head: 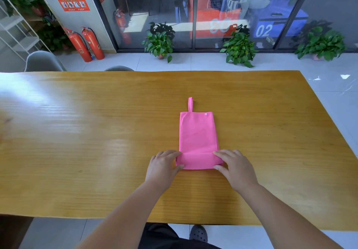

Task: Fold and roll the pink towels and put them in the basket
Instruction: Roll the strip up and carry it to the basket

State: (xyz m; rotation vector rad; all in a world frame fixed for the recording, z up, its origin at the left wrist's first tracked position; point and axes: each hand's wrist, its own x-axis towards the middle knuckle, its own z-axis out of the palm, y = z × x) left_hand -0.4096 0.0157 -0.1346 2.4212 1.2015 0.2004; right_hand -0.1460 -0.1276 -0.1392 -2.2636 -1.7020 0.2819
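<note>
Near the front edge of the table (96,132): pink towel (195,134), folded narrow, near end turned over and pinched at both sides by left hand (164,163) and right hand (235,165); rolling apparently just begun, next needs even turns toward the far loop (190,104).

Wooden table (77,132): long, glossy, grain running left to right. One pink towel (196,134) lies flat near mid-table, folded to a narrow strip, loop (190,104) at the far end, near end turned over.
</note>
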